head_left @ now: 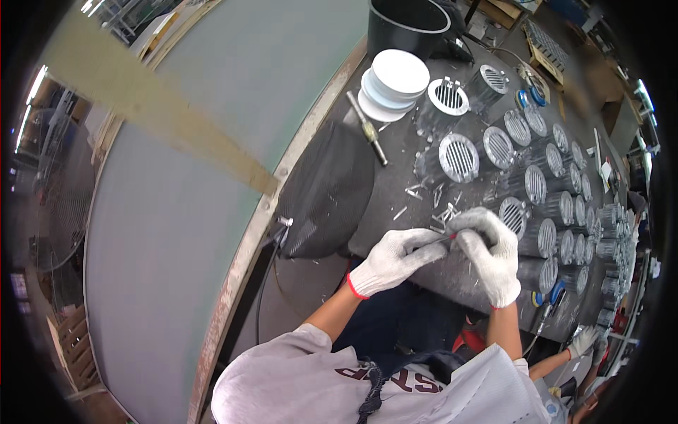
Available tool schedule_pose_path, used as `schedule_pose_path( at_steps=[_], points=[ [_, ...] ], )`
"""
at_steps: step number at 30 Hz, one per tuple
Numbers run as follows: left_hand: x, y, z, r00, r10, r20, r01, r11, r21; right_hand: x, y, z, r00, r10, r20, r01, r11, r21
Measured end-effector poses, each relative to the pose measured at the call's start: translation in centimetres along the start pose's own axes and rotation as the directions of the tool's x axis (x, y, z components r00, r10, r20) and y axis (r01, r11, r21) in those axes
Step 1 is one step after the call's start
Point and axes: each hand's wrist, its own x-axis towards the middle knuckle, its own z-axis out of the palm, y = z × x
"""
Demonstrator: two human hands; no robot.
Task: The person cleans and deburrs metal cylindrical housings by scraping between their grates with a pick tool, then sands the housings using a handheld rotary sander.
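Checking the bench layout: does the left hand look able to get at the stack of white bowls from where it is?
Probably yes: the left hand has bare benchtop up to the white bowls, only a metal tool beside them, though it is a long stretch.

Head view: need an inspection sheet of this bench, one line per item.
Surface: dark worktable, strewn with small metal bits.
Job's things: thin metal piece pinched between both hands; rows of ribbed grey housings with slotted round grilles.
Clutter: stack of white round covers, metal hand tool, black bucket, fan guard.
Grippers: left hand and right hand, white gloves, both closed on the piece.
Cables: black cord below the fan.
Surroundings: a co-worker's gloved hand at lower right.
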Motion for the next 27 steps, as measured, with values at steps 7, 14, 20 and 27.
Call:
schedule_pose_path(
  at_steps=[7,14,20,27],
  points=[
    [4.0,-0.8,-1.6,0.995,-0.07,-0.065,0.074,0.996,0.058,1.9,-0.8,-2.8,0.978,-0.206,-0.022,0.188,0.925,-0.331],
    [3.8,-2.5,-1.6,0.995,-0.041,-0.089,0.05,0.994,0.096,-9.4,-0.9,-10.9,0.694,-0.075,-0.716,-0.246,0.91,-0.334],
    [3.5,-2.5,-0.8,0.994,-0.015,-0.111,0.027,0.994,0.104,-25.2,10.1,-26.2,0.366,-0.263,-0.893,-0.727,0.519,-0.45],
    [3.2,-3.5,-0.7,0.987,0.082,-0.136,-0.062,0.987,0.149,-32.1,20.7,-26.4,0.493,0.136,-0.859,-0.746,0.573,-0.338]
  ],
)
